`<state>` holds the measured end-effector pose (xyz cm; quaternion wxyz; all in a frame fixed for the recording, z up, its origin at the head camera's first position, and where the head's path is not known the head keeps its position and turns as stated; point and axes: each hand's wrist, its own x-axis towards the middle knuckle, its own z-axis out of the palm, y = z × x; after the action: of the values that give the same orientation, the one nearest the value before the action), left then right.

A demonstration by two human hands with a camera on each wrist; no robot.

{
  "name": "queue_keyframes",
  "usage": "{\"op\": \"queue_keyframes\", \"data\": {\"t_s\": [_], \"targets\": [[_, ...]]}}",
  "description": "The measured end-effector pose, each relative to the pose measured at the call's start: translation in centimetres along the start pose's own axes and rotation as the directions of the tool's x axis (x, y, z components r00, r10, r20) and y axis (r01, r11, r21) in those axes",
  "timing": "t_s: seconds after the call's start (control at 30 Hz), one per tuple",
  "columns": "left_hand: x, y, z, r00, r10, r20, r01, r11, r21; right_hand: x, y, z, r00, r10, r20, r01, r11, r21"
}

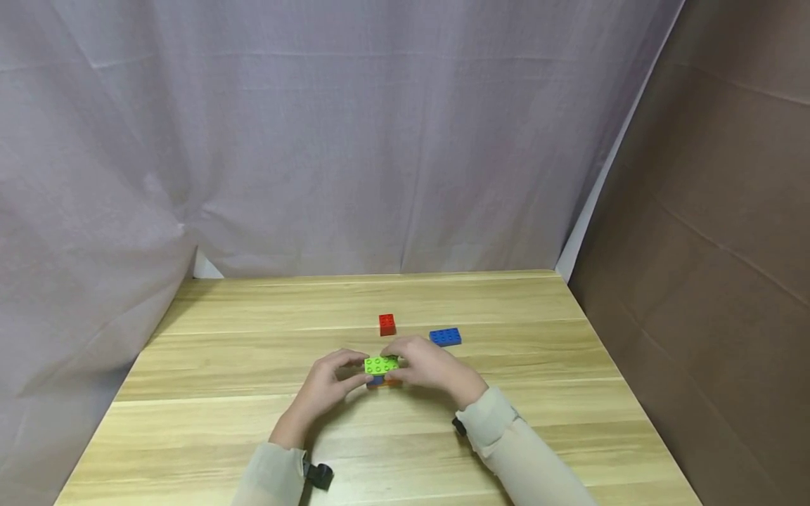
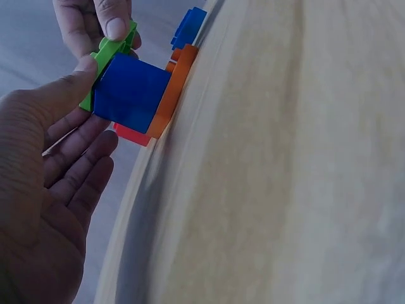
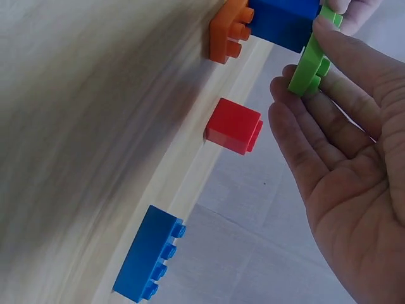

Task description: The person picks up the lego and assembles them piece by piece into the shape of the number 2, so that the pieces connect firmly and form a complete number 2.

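At the table's middle, both hands hold a small stack: a lime green plate (image 1: 381,364) on a blue brick (image 2: 130,92), which sits on an orange plate (image 2: 172,85) lying on the wood. My left hand (image 1: 353,374) grips the stack's left end, its thumb (image 2: 66,92) against the green plate and the other fingers stretched below. My right hand (image 1: 400,365) pinches the green plate (image 3: 310,66) at its right end between thumb and fingers. In the right wrist view the blue brick (image 3: 285,22) and the orange plate (image 3: 228,28) show at the top edge.
A red square brick (image 1: 387,324) stands just behind the stack, and a long blue brick (image 1: 446,336) lies to its right. The wooden table (image 1: 221,351) is backed by a grey curtain (image 1: 316,140), with a brown wall (image 1: 728,211) on the right.
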<state>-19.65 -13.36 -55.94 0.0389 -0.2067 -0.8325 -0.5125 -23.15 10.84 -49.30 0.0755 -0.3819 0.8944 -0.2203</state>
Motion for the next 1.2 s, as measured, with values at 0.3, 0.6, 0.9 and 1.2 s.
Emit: {"op": "queue_keyframes", "data": {"t_s": [0.3, 0.6, 0.9, 1.2], "targets": [[0.0, 0.4, -0.1, 1.0, -0.015, 0.008, 0.015, 1.0, 0.004, -0.3, 0.6, 0.1, 1.0, 0.001, -0.009, -0.001, 0.999, 0.041], [0.1, 0.0, 0.0, 1.0, -0.015, 0.016, 0.015, 1.0, 0.006, -0.3, 1.1, 0.3, 0.998, -0.038, -0.044, 0.039, 0.999, 0.036], [0.2, -0.2, 0.1, 1.0, 0.005, 0.014, -0.004, 0.999, -0.038, -0.4, 1.0, 0.3, 0.998, -0.037, -0.048, 0.04, 0.998, 0.055], [0.3, -0.2, 0.2, 0.999, -0.048, 0.014, 0.049, 0.997, -0.06, -0.4, 1.0, 0.4, 0.998, -0.03, -0.05, 0.033, 0.997, 0.066]]}}
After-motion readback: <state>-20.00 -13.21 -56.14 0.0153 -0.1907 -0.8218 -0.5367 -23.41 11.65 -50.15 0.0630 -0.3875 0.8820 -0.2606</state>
